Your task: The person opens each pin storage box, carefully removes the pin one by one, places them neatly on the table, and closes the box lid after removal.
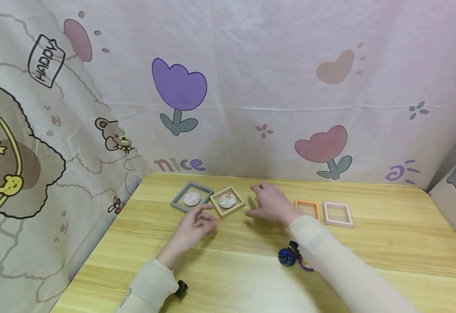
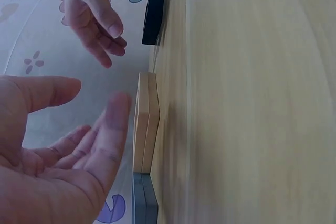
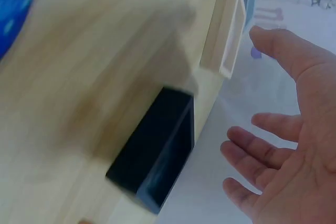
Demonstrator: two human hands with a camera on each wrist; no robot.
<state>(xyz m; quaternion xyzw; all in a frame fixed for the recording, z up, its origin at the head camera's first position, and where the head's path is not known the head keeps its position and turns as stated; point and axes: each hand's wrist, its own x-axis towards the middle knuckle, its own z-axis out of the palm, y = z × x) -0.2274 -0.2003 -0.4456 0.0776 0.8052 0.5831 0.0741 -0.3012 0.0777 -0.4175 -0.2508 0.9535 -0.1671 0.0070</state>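
Beige frame (image 1: pixel 233 211), "nice" lettering (image 1: pixel 184 164) behind

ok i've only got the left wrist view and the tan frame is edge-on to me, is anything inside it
Observer: Yes, the head view shows a whitish patterned disc inside the tan frame.
Operator: and the one next to it
Observer: The head view shows a pale purple disc inside the grey frame.
Operator: anything past the top edge of my picture
Observer: A pale pink frame lies to the right of the orange frame in the head view.
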